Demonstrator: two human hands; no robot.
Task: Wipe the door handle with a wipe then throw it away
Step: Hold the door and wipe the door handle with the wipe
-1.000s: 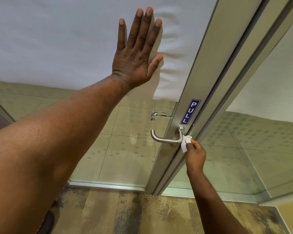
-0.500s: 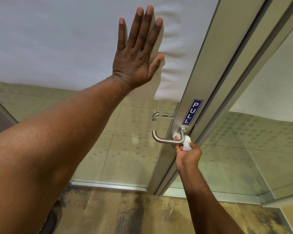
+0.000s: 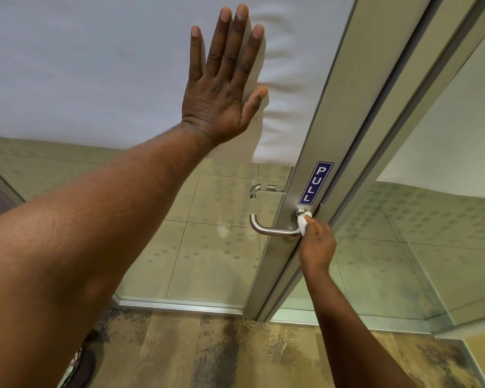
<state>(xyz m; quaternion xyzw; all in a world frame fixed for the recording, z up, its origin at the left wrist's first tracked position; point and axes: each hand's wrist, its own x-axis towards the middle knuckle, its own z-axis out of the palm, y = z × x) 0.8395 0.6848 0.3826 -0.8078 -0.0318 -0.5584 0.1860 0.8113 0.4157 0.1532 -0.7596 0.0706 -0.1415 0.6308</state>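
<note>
A brushed steel lever door handle (image 3: 269, 230) juts from the metal frame of a glass door (image 3: 317, 130), just below a blue PULL sticker (image 3: 315, 182). My right hand (image 3: 317, 247) pinches a small white wipe (image 3: 303, 223) and presses it against the handle's round base at the frame. My left hand (image 3: 224, 79) lies flat with fingers spread on the door's white frosted panel, well above and left of the handle.
A second handle (image 3: 265, 189) shows through the glass on the door's far side. The door's bottom rail (image 3: 179, 303) meets a mottled brown and tan floor (image 3: 235, 354). A fixed glass panel (image 3: 431, 247) stands to the right.
My right hand has shifted the wipe from under the lever's bend up to the right side of the handle's base. My left hand stays pressed on the door.
</note>
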